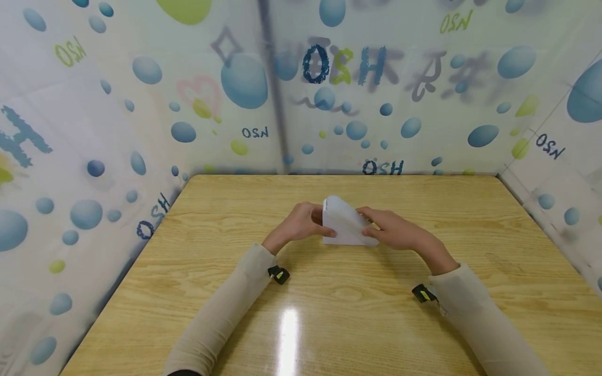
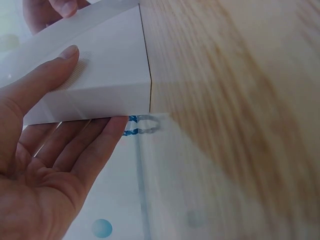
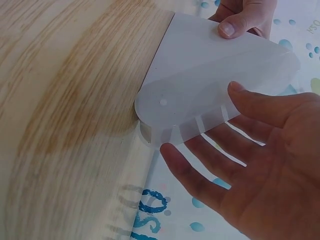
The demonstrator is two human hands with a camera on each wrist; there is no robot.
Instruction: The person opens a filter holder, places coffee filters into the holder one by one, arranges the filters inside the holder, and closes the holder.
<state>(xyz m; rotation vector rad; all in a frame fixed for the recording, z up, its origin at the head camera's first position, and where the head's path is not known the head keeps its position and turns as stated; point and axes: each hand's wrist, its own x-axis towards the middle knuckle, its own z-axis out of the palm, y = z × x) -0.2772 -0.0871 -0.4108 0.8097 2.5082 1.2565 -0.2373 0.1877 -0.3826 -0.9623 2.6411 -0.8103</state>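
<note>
A white wedge-shaped case stands on the table, its sloping side toward the right. Along that slope runs a translucent strip with rounded ends and slots in its edge. My left hand grips the case's upright left side, thumb on the near face and fingers behind it. At the sloping side, my right hand holds the translucent strip between its thumb and fingers. In the left wrist view a small ribbed patch shows beside the left thumb. What is inside the case is hidden.
The wooden table reaches back to a patterned cloth wall, with similar walls on both sides. A bright reflection lies on the wood near the front. Small black devices hang at both sleeve cuffs.
</note>
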